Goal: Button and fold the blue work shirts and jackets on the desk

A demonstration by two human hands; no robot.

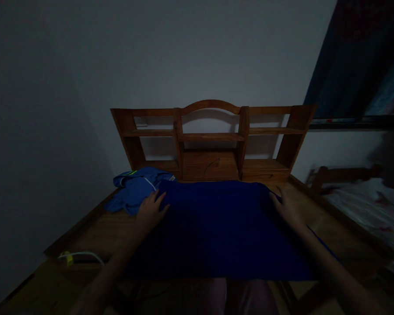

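Note:
A dark blue cloth lies spread over the wooden desk, its near edge reaching the desk's front. My left hand rests at the cloth's upper left side with its fingers spread. At the upper right side, my right hand touches or hovers just over the cloth's edge, thumb and fingers apart. Neither hand visibly grips anything. Just beyond my left hand, a crumpled lighter blue garment with a bright green stripe lies on the desk.
A wooden shelf unit stands at the back of the desk against the wall. A white cable with a yellow piece hangs at the front left. To the right are a bed and a dark curtain. The light is dim.

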